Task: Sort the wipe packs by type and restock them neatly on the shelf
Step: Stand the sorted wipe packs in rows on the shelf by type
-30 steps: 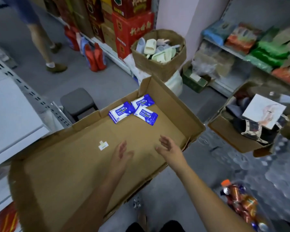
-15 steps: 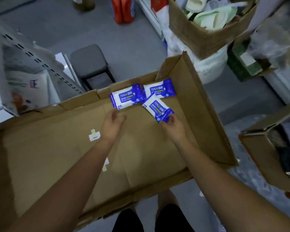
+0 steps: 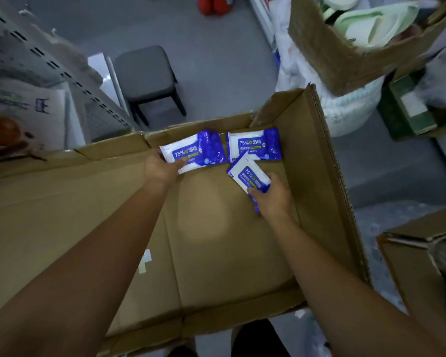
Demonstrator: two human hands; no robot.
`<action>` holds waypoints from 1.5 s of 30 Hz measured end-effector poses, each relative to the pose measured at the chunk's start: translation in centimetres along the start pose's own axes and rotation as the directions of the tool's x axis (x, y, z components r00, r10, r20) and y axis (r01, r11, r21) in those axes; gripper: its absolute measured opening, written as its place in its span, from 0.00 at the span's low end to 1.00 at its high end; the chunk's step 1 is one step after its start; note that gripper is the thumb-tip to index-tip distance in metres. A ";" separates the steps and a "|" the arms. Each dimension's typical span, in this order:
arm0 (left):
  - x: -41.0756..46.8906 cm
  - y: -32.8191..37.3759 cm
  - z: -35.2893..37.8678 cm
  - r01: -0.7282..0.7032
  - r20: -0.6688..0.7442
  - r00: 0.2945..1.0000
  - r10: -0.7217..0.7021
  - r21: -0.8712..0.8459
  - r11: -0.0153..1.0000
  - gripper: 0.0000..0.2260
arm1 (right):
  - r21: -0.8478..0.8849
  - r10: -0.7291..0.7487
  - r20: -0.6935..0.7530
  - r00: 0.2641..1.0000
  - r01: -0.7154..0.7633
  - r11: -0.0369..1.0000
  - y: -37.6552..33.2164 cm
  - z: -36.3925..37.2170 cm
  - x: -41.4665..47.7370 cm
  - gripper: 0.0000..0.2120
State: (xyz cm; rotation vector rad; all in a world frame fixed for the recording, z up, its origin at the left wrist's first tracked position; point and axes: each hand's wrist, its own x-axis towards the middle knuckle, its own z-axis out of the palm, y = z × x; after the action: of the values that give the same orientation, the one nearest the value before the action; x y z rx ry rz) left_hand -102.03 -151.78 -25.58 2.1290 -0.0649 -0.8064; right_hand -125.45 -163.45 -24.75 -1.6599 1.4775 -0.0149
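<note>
Three blue-and-white wipe packs lie in the far right corner of the big cardboard box [image 3: 319, 163], all apparently the same type. The left pack [image 3: 198, 150] lies with its long axis along the box's far wall. The left hand [image 3: 160, 170] has it by the end farthest from the corner, thumb laid across the printed face and the other fingers [image 3: 155, 152] curled round the edge, so it is pinched rather than merely touched. The slanted pack [image 3: 250, 176] sits a little nearer the person, its long axis running diagonally from the corner back toward the right hand [image 3: 273, 197]. That hand grips its near end, thumb on top and fingers [image 3: 276, 177] wrapped over the side toward the box's right wall. The third pack [image 3: 255, 144] lies flat against the far wall, deepest in the corner and free of both hands, with the slanted pack's far tip overlapping its near edge. It lies straight beyond the right hand, the nearer of the two, so that hand will probably need to lift its pack clear before the last one can be taken.
</note>
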 end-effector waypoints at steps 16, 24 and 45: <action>-15.9 -11.7 -22.3 0.052 0.030 0.999 -0.044 -0.386 0.921 0.08 | 0.335 -0.146 0.386 0.911 0.009 0.942 -8.9 4.8 -15.5 0.22; -23.5 -22.3 -40.2 0.007 -0.059 0.997 -0.046 -0.541 0.841 0.10 | 0.458 -0.192 0.422 0.886 -0.025 0.889 -11.1 16.3 -30.9 0.10; -23.6 -28.2 -68.8 -0.036 -0.165 0.981 -0.099 -0.660 0.750 0.09 | 0.545 -0.419 0.451 0.788 0.128 0.828 -31.9 34.9 -45.6 0.48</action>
State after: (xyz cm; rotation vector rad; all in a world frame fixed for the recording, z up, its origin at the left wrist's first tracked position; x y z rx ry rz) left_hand -88.03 -78.33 -3.24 1.5074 0.3216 -0.5251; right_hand -94.67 -109.62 -3.03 -1.2918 0.6855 -0.0629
